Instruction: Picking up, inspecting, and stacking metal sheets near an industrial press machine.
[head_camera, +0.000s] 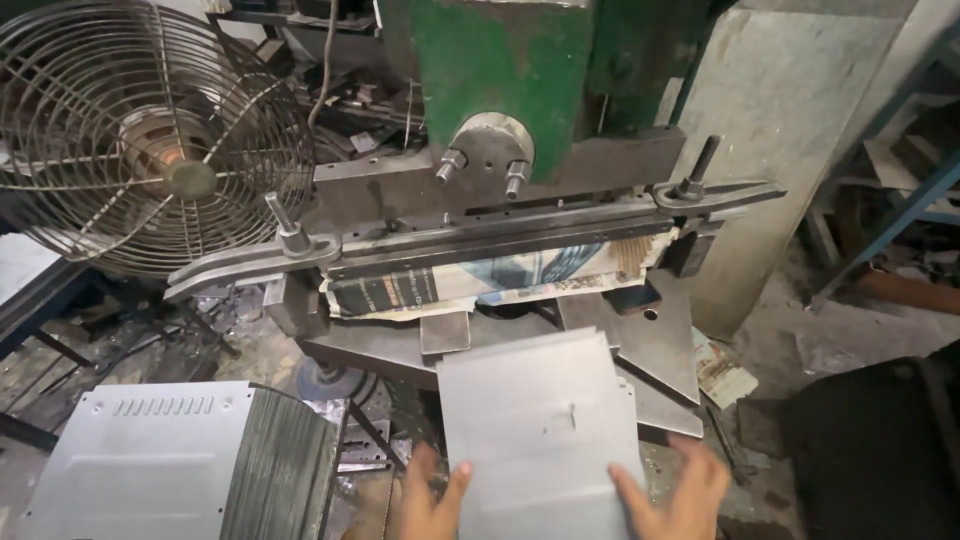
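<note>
Flat grey sheet-metal panel, bent top edge, gripped btwn left hand & right hand.

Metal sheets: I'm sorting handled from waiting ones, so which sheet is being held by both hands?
The flat grey sheet before the press, gripped by left hand and right hand; the others sit in the stack at left, untouched.
</note>
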